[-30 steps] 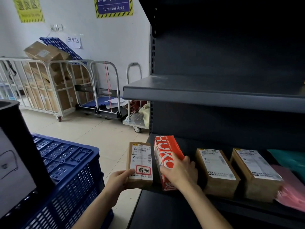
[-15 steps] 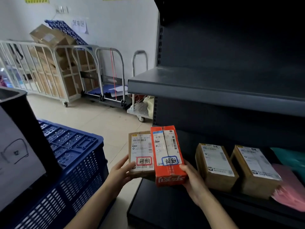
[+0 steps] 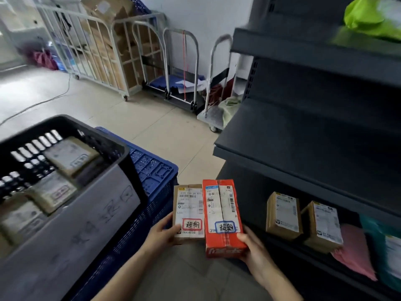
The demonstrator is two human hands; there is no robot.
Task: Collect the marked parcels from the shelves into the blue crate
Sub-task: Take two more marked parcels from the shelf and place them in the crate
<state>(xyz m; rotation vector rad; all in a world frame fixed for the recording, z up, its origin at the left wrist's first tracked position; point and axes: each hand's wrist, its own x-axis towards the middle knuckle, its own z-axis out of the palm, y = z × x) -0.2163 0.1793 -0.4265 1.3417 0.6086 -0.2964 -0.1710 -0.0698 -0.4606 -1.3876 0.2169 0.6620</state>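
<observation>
Both parcels had come clear of the shelf (image 3: 303,135) since the earlier frame and were held side by side, edges touching, above the floor. Left hand (image 3: 161,234) gripped the brown parcel (image 3: 188,211) at its lower left corner, fingers (image 3: 165,220) closed on its edge. Right hand (image 3: 257,255) clasped the red parcel (image 3: 223,216) from below right, thumb on its face; blue crate (image 3: 152,170) stood just left.

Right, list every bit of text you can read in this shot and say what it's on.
"超期" in a red frame: sticker on the brown parcel in the left hand.
"超期" in a blue frame: sticker on the red parcel in the right hand.
Shipping-label print and barcodes on both: too small.
Handwriting on the grey sheet on the black crate: blurred.
Labels on the two shelf boxes: unreadable.
</observation>
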